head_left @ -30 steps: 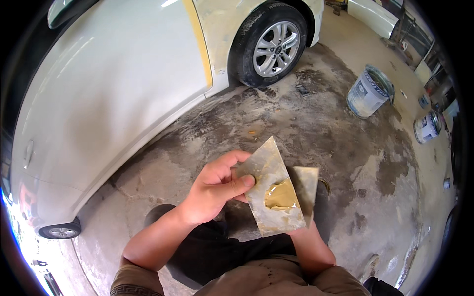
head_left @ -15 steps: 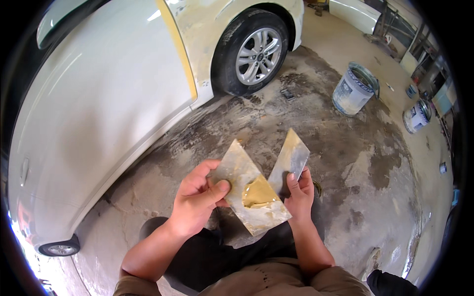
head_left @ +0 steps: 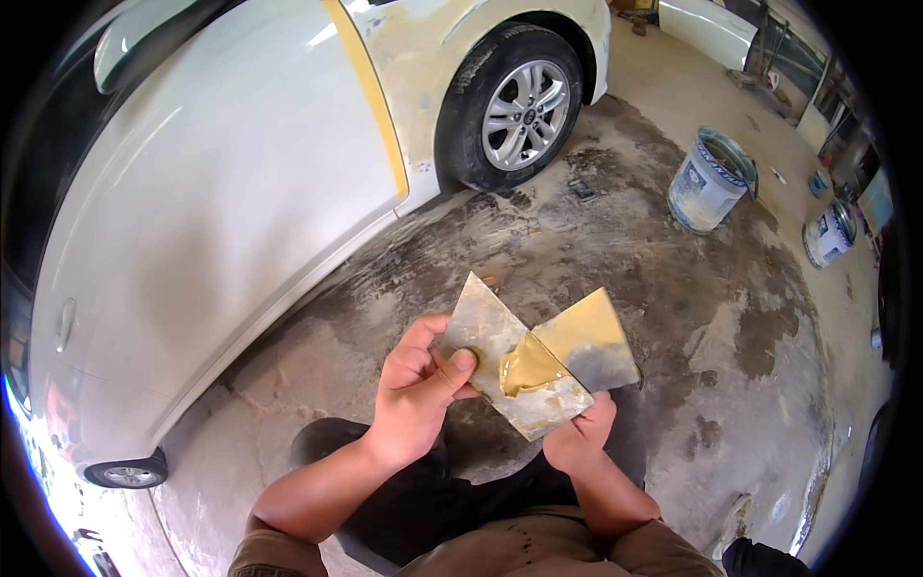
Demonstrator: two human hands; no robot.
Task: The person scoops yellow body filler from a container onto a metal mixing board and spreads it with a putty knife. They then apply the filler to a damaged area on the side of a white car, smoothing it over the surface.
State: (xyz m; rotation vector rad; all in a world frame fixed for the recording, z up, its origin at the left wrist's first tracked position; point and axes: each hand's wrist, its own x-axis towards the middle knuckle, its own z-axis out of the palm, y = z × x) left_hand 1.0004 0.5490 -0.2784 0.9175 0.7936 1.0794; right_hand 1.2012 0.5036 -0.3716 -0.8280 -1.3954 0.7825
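My left hand (head_left: 411, 402) grips the left edge of a flat grey rectangular putty board (head_left: 478, 319), thumb on top and fingers beneath. On its face sits a wet mound of yellow body filler (head_left: 532, 367), with thin smears around it. My right hand (head_left: 584, 435) holds a flat putty spreader (head_left: 604, 358), partly hidden behind the board's lower right corner. Yellow filler coats the spreader's upper part, and its left edge meets the board's right edge beside the mound. Most of my right fingers are hidden.
A white car stands at the left, with yellow tape (head_left: 370, 96) along its door edge and a front wheel (head_left: 524, 113) ahead. Two paint buckets, one nearer (head_left: 710, 183) and one farther (head_left: 829, 234), stand at the right on the stained concrete floor (head_left: 692, 317).
My right hand has turned the spreader, so its yellow-coated face now shows and its edge meets the board. The board stays in my left hand. The whole view has shifted slightly.
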